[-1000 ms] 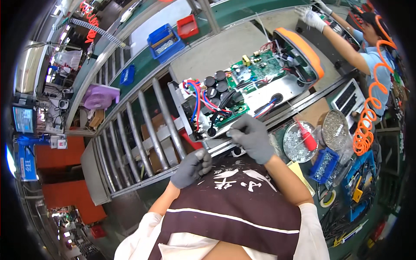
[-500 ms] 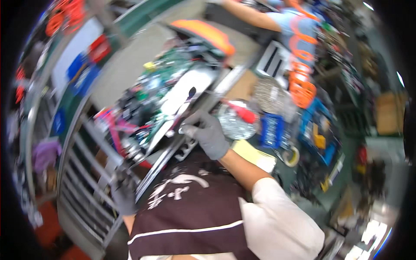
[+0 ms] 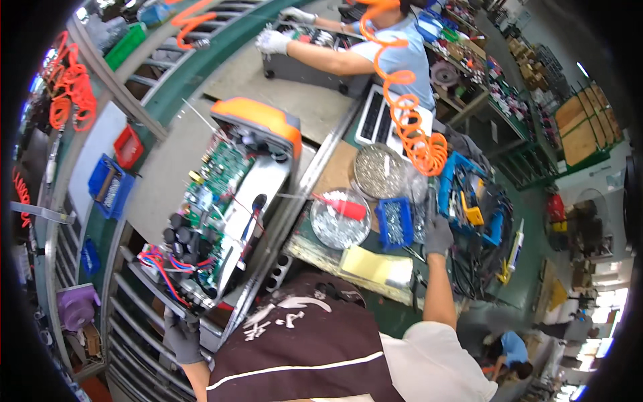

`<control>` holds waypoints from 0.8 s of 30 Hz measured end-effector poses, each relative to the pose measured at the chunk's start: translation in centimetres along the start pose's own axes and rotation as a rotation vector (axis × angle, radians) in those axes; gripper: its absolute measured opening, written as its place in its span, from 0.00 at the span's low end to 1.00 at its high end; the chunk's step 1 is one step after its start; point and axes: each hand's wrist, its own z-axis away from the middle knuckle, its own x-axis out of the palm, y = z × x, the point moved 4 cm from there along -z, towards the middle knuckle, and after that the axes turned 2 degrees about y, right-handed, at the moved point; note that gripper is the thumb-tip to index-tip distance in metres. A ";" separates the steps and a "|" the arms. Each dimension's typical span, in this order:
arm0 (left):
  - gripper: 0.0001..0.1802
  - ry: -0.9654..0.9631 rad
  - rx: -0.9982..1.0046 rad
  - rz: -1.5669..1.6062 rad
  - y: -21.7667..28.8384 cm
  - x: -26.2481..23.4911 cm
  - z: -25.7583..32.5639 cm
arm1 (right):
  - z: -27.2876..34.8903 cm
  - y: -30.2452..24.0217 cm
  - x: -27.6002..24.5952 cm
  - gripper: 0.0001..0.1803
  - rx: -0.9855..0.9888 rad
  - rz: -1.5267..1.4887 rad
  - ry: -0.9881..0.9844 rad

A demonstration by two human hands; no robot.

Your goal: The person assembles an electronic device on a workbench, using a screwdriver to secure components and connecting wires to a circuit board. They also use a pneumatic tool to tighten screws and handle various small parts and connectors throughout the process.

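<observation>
- Left hand, lower left: at the near end of the machine; cannot tell its grip.
- Right hand, right of centre: beside the blue bin; cannot tell whether it pinches anything.
- Left of centre, the machine seems part-built: board and wires in, top left uncovered.
- Since earlier, the right hand has left the machine's edge.

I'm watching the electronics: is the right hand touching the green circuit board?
No, the right hand is right of the small blue bin, apart from the circuit board.

L fisheye head cam, dn-facing
</observation>
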 end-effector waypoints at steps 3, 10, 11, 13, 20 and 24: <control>0.12 -0.022 0.054 0.065 2.3 -1.2 -1.8 | -0.6 0.7 0.3 0.08 0.131 0.092 -0.143; 0.14 0.063 0.273 -0.201 7.1 2.2 0.3 | -1.3 1.9 1.0 0.11 0.182 0.091 -0.184; 0.16 0.028 0.304 -0.195 7.2 4.2 2.0 | -1.4 2.3 0.7 0.11 0.262 0.095 -0.222; 0.18 -0.081 0.320 -0.169 7.4 7.0 3.8 | -1.2 3.2 0.4 0.10 0.358 -0.032 -0.248; 0.18 -0.597 -0.180 -0.446 -6.3 24.7 5.0 | 0.4 4.3 -1.2 0.05 0.451 -0.275 -0.159; 0.21 -0.872 -0.606 -0.376 -19.5 30.2 3.0 | 1.0 3.7 1.0 0.07 0.127 0.097 -0.204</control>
